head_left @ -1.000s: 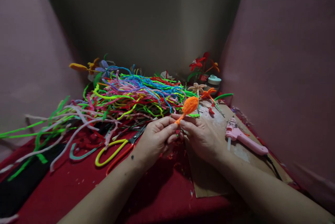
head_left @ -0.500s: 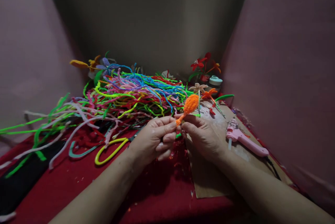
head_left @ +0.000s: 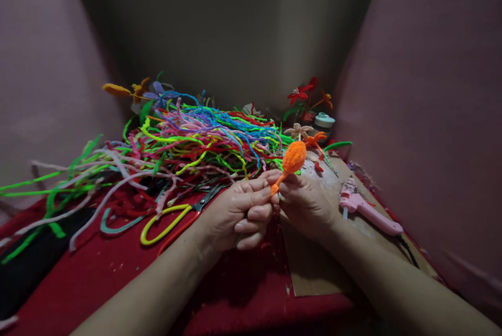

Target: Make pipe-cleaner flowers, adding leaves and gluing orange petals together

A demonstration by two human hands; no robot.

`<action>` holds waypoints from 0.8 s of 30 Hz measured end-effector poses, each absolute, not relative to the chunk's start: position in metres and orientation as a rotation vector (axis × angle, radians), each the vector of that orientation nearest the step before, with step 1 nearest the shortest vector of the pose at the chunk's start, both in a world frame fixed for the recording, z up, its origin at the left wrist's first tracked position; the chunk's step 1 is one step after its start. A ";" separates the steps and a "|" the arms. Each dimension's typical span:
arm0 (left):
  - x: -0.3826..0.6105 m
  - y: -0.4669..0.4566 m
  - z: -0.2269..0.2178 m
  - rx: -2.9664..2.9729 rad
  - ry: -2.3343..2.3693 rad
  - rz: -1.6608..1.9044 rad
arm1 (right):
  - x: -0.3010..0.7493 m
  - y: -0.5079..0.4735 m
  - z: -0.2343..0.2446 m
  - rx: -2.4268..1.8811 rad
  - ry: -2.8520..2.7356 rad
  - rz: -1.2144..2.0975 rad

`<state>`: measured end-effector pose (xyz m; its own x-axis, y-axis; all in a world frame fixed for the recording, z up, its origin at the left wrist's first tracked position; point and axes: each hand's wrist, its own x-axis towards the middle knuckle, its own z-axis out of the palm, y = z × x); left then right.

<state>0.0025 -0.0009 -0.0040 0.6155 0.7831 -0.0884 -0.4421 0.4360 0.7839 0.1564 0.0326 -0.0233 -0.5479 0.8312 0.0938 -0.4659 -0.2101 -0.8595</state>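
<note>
Both hands meet over the front of the table around an orange pipe-cleaner flower bud, whose rounded head points up and right. My left hand pinches the thin orange lower end between thumb and forefinger, its other fingers curled below. On the other side, my right hand is closed at the same stem, its thumb close to the left fingertips. The right fingertips are partly hidden behind the bud's stem. Just left of my left hand lie scissors with yellow and red handles, partly covered by my forearm.
A heap of colourful pipe cleaners spreads across the back and left. At right, a pink glue gun lies on a cardboard sheet. Behind it stand a lidded jar and red flowers. A red cloth covers the table.
The bud and both hands have shifted slightly right, and the bud's head sits a little lower. More of the scissors shows beside my left arm.
</note>
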 end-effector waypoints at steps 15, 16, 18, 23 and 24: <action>0.013 -0.006 -0.019 2.301 1.609 1.032 | 0.147 0.026 -0.025 -0.646 -0.969 1.760; 0.013 -0.007 -0.022 2.356 1.634 1.001 | 0.147 0.025 -0.025 -0.647 -0.963 1.766; 0.012 -0.006 -0.024 2.421 1.656 0.969 | 0.146 0.024 -0.026 -0.638 -0.948 1.779; 0.012 -0.006 -0.023 2.459 1.698 0.923 | 0.145 0.024 -0.028 -0.618 -0.949 1.780; 0.013 -0.007 -0.023 2.448 1.691 0.937 | 0.145 0.025 -0.029 -0.625 -0.951 1.777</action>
<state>0.0127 -0.0065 -0.0229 0.2320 0.8574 0.4594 0.8440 -0.4123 0.3431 0.1454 0.0248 -0.0287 -0.3810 0.9245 0.0090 -0.5202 -0.2063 -0.8288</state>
